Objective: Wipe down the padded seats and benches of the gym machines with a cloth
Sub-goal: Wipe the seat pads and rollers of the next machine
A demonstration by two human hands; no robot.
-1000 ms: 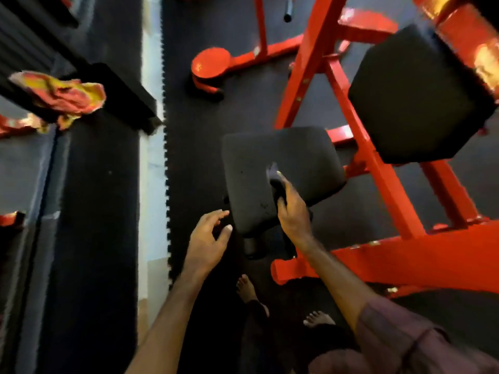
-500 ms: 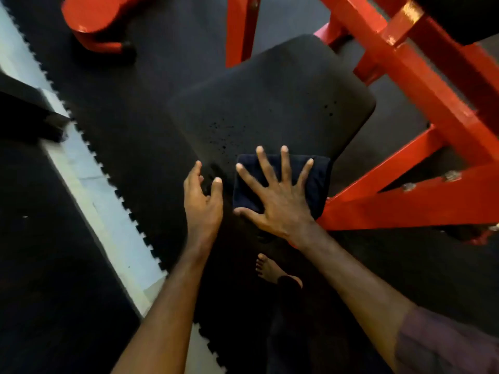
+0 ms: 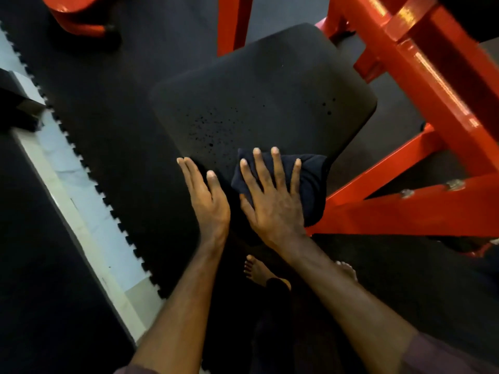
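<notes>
Padded seat (image 3: 267, 98), black and rounded at its corners, sits tilted in the middle of the view, bolted to the red machine frame (image 3: 421, 85) that crosses the right side. Dark droplets speckle the seat's near-left part. No container is in view. A dark folded cloth (image 3: 310, 179) lies on the seat's near-right corner, its right edge seeming to hang over the rim, though dark cloth on dark padding blurs that line. The right hand (image 3: 272, 201) presses flat on the cloth with fingers straight and spread, grasping nothing. The left hand (image 3: 208, 195) rests just beside it at the seat's near-left edge, fingers straight and together, also released. Bare feet (image 3: 256, 271) stand below on the black floor mat (image 3: 113, 109). Against half a second ago, the cloth has bunched from a neat rectangle and the two hands sit closer together.
</notes>
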